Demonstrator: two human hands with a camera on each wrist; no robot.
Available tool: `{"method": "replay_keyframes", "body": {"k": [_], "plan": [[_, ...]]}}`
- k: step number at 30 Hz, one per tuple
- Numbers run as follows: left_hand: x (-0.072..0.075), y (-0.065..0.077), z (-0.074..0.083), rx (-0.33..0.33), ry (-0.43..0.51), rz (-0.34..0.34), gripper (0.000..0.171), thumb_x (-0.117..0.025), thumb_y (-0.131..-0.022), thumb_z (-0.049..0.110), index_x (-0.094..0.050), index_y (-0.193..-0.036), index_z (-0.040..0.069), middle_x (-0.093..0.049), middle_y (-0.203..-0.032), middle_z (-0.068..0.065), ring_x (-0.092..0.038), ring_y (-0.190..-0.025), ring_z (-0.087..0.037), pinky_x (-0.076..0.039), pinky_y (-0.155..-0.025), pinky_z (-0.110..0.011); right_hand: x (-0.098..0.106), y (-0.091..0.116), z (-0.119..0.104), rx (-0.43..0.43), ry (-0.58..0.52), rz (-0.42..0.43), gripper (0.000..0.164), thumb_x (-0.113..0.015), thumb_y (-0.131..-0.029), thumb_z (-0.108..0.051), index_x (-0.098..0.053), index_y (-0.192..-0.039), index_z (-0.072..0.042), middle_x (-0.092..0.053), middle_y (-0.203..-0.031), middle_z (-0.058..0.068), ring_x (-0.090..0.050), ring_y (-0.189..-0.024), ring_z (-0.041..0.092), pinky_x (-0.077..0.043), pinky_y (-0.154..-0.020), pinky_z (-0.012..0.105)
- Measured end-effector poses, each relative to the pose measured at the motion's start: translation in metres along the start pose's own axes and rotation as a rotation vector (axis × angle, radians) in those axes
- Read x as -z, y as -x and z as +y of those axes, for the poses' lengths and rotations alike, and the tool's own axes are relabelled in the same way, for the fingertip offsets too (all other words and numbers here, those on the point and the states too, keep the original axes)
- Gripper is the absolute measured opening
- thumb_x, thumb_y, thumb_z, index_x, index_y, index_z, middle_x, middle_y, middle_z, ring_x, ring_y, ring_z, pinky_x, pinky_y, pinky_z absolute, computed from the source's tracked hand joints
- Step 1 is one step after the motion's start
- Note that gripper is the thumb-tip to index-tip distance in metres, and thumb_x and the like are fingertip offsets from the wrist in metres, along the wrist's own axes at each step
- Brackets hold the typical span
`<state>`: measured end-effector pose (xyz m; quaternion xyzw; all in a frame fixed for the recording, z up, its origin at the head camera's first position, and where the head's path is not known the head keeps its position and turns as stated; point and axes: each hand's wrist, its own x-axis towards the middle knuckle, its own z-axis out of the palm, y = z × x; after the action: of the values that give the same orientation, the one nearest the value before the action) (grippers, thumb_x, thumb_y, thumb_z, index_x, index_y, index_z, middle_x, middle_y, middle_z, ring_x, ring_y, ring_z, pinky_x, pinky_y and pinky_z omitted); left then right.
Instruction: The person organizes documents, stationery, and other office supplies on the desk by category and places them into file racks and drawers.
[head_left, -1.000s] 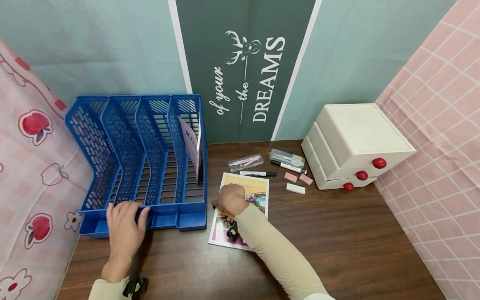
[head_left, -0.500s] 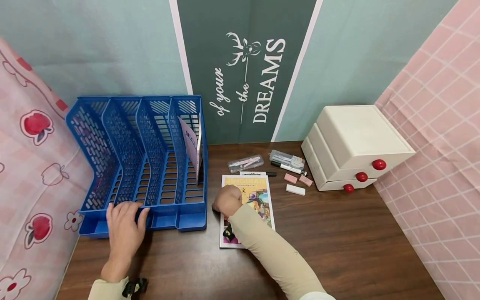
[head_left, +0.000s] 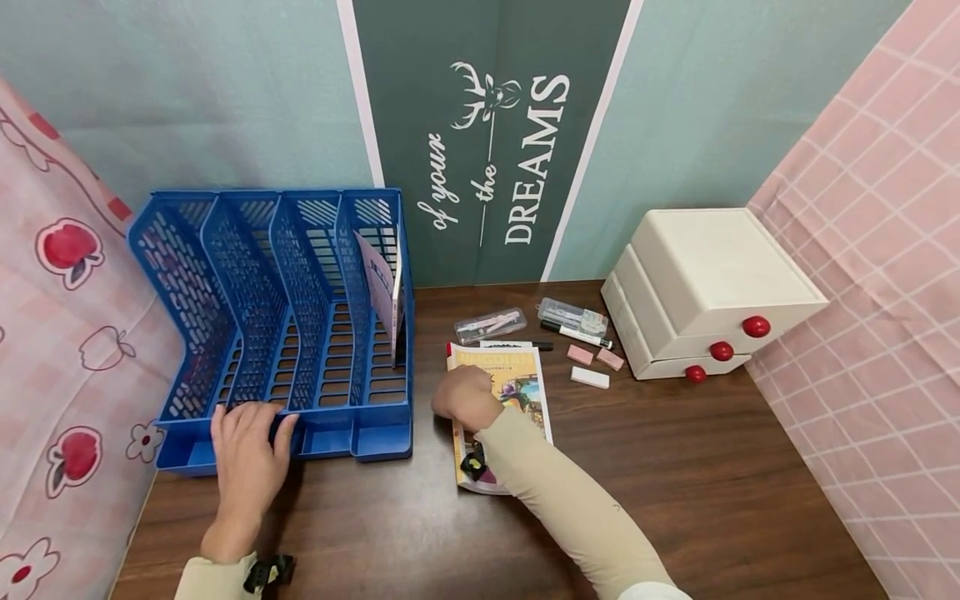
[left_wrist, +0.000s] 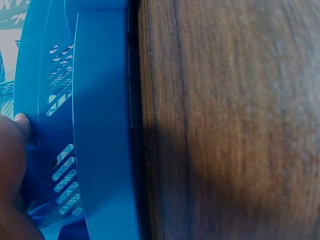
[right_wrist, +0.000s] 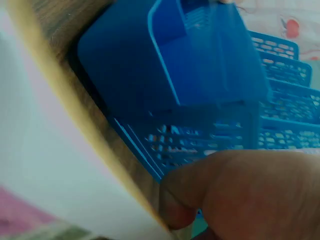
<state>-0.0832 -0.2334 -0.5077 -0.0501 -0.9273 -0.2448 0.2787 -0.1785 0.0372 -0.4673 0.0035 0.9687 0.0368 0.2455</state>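
Observation:
My right hand (head_left: 468,398) pinches the left edge of a thin, colourful paperback book (head_left: 517,392). In the right wrist view, the thumb (right_wrist: 182,200) meets the edge of the book (right_wrist: 55,130), which is raised off the table; its lower corner bends in the head view. To the left stands a blue file rack (head_left: 382,433) with several upright compartments. My left hand (head_left: 251,454) grips its front wall, fingers over the top edge; its thumb (left_wrist: 22,125) touches the blue plastic in the left wrist view. Another thin book (head_left: 382,287) leans in the rack's rightmost compartment.
Behind the held book lie two clear cases (head_left: 491,325), black-and-white markers (head_left: 577,335), two pink erasers (head_left: 580,354) and a white eraser (head_left: 590,377). A white drawer box (head_left: 712,292) with red knobs stands at the right. Patterned cloth walls enclose the wooden table (head_left: 705,475).
The book has shifted right and turned straighter, and its left edge now lifts. My right hand moved left, then slightly right with it. The left hand stays on the rack.

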Motion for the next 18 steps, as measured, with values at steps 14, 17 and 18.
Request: {"method": "replay_keyframes", "body": {"k": [14,17,18], "plan": [[-0.002,-0.001,-0.004,0.0,0.0,-0.005,0.018,-0.076,-0.088,0.006,-0.066,-0.099,-0.004,-0.066,-0.099,-0.025,-0.05,-0.111,-0.046,-0.014,-0.118,-0.064,-0.005,0.002,0.028,0.101,-0.182,0.088,0.028,-0.068,-0.086,-0.032,-0.067,-0.074,-0.007,-0.069,-0.084,0.011,-0.064,-0.07,0.024,-0.055,-0.06,0.037],[-0.002,0.0,-0.004,0.002,0.001,-0.007,0.018,-0.077,-0.088,0.006,-0.066,-0.099,-0.004,-0.066,-0.099,-0.025,-0.05,-0.111,-0.047,-0.013,-0.118,-0.064,0.0,0.004,0.034,0.129,-0.229,0.073,0.029,-0.069,-0.087,-0.032,-0.065,-0.07,-0.009,-0.068,-0.081,0.01,-0.061,-0.067,0.022,-0.052,-0.059,0.036],[-0.002,0.0,-0.005,0.002,0.0,-0.005,0.018,-0.077,-0.088,0.006,-0.066,-0.099,-0.004,-0.066,-0.099,-0.025,-0.05,-0.111,-0.047,-0.014,-0.117,-0.064,0.002,0.006,0.037,0.138,-0.247,0.062,0.031,-0.069,-0.088,-0.033,-0.064,-0.068,-0.009,-0.067,-0.078,0.009,-0.059,-0.064,0.022,-0.05,-0.057,0.035]]}}
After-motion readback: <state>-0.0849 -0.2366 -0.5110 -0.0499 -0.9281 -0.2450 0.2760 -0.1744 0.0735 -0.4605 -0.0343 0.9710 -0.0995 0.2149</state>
